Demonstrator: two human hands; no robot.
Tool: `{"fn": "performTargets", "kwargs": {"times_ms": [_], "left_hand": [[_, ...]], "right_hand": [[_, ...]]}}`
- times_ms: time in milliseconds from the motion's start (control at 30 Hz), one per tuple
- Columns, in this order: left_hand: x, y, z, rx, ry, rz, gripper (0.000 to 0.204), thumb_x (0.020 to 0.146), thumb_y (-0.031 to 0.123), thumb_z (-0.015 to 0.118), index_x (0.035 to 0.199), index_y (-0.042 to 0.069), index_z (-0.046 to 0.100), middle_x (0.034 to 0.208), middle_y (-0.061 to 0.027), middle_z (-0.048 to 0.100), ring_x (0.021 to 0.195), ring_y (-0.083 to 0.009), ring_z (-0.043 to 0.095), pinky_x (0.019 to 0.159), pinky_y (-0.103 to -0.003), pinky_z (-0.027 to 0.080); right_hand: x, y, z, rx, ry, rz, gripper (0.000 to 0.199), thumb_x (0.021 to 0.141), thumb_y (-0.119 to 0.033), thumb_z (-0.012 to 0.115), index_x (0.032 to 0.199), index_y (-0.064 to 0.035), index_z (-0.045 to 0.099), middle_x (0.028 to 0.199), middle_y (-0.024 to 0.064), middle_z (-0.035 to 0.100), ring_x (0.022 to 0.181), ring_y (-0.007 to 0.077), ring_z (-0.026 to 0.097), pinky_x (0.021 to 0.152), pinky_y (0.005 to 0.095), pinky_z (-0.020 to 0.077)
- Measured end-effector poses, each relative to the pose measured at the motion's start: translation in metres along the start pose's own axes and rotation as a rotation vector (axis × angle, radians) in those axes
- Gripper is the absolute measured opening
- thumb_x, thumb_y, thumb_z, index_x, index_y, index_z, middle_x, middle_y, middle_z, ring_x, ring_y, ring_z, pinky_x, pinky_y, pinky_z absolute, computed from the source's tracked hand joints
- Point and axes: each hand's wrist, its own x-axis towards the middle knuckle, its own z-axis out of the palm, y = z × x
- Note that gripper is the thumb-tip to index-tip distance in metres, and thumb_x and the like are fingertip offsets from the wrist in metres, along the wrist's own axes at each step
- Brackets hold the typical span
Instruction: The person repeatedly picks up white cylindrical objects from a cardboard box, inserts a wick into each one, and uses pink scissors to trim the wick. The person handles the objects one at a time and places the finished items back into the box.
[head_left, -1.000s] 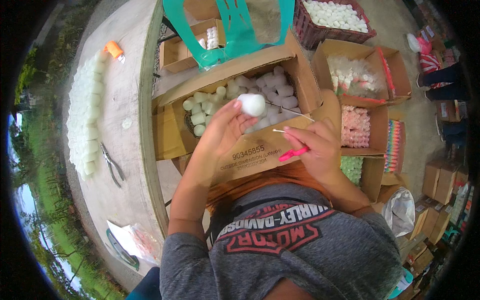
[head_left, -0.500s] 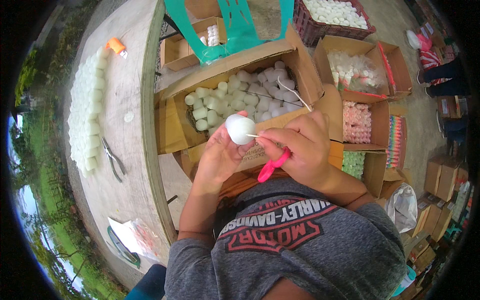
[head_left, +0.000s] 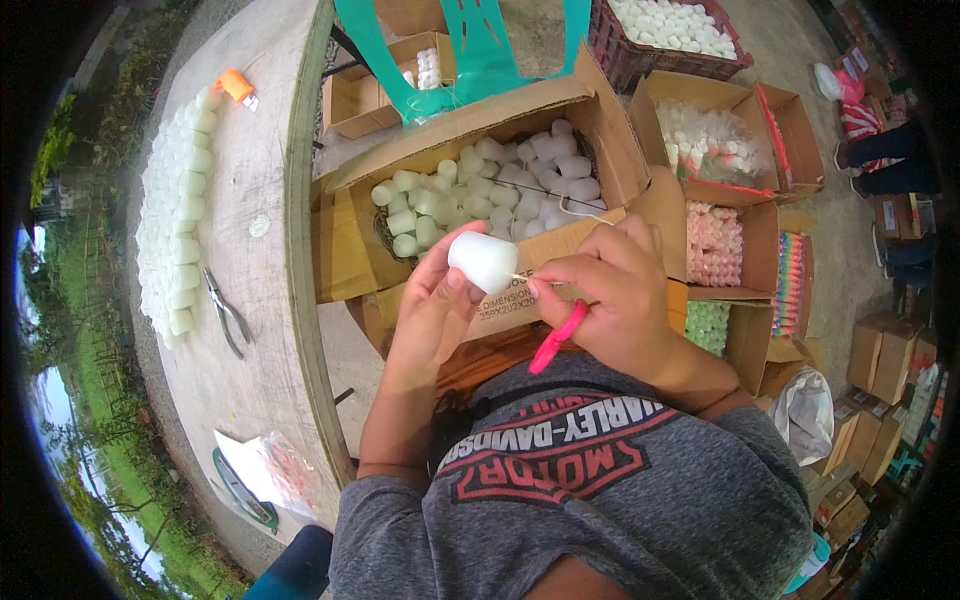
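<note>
My left hand (head_left: 437,300) is closed round a short white candle (head_left: 483,261), thumb beneath and fingers along its far side. A thin white wick (head_left: 522,277) sticks out of the candle's right end. Between thumb and forefinger, my right hand (head_left: 615,285) pinches this wick close to the candle. A loose length of white string (head_left: 580,208) arches out above that hand. From the right hand's fingers hangs a pink loop handle (head_left: 558,338), which looks like part of scissors; the rest is hidden. Just beyond my hands, many similar white candles (head_left: 480,190) fill an open cardboard box (head_left: 440,140).
On the table (head_left: 270,300) at left lie rows of white candles (head_left: 175,225), pliers (head_left: 227,315), an orange-handled tool (head_left: 236,86) and a plastic bag (head_left: 285,465). A green chair (head_left: 480,50) stands behind the box. Cartons (head_left: 745,250) and a crate (head_left: 620,55) crowd the right.
The candle has turned so its rounded side shows more, and its wick end now points lower right. My right hand has shifted slightly right and down; the pink handle has swung with it.
</note>
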Motion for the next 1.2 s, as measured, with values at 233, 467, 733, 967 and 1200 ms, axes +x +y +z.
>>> {"fn": "performTargets", "kwargs": {"times_ms": [233,467,733,967,1200], "left_hand": [[-0.001,0.003,0.002,0.101,-0.016,0.07,0.06,0.088,0.025,0.062,0.134,-0.004,0.036,0.121,-0.0141,0.054,0.113,-0.0229,0.053,0.098,-0.036,0.041],[-0.005,0.003,0.003,0.06,0.001,0.079,0.054,0.089,0.018,0.061,0.133,-0.003,0.038,0.121,-0.011,0.052,0.114,-0.0207,0.051,0.098,-0.035,0.04],[-0.01,0.004,0.009,0.049,0.012,0.057,0.052,0.089,0.016,0.061,0.132,-0.002,0.039,0.121,-0.0095,0.052,0.113,-0.0183,0.05,0.098,-0.033,0.039],[-0.014,0.009,0.014,0.306,0.04,0.133,0.047,0.088,0.007,0.06,0.13,-0.003,0.041,0.119,-0.0093,0.052,0.113,-0.0182,0.049,0.097,-0.032,0.039],[-0.015,0.013,0.02,0.516,-0.009,0.17,0.045,0.086,0.0,0.059,0.129,-0.001,0.043,0.12,-0.0093,0.048,0.114,-0.0195,0.049,0.098,-0.033,0.039]], "right_hand": [[0.001,0.001,-0.003,0.009,-0.053,0.046,0.017,0.059,-0.013,0.076,0.071,-0.0137,0.064,0.071,-0.0001,0.051,0.072,0.0222,0.048,0.066,0.0354,0.0367],[-0.001,0.004,0.001,0.029,-0.052,-0.02,0.017,0.064,-0.017,0.075,0.079,-0.0155,0.067,0.074,-0.003,0.058,0.076,0.0196,0.054,0.072,0.0344,0.0372],[-0.003,0.003,-0.002,-0.11,-0.042,-0.166,0.022,0.064,-0.019,0.069,0.085,-0.0178,0.067,0.078,-0.0068,0.06,0.077,0.0149,0.055,0.071,0.0332,0.0355],[-0.006,0.001,-0.005,-0.195,-0.079,-0.199,0.022,0.065,-0.018,0.065,0.087,-0.0146,0.066,0.081,-0.0061,0.06,0.08,0.0137,0.055,0.072,0.0317,0.0345],[-0.008,0.005,-0.006,-0.146,-0.107,-0.165,0.021,0.067,-0.015,0.064,0.088,-0.0129,0.066,0.081,-0.003,0.061,0.08,0.0166,0.056,0.073,0.0327,0.0366]]}}
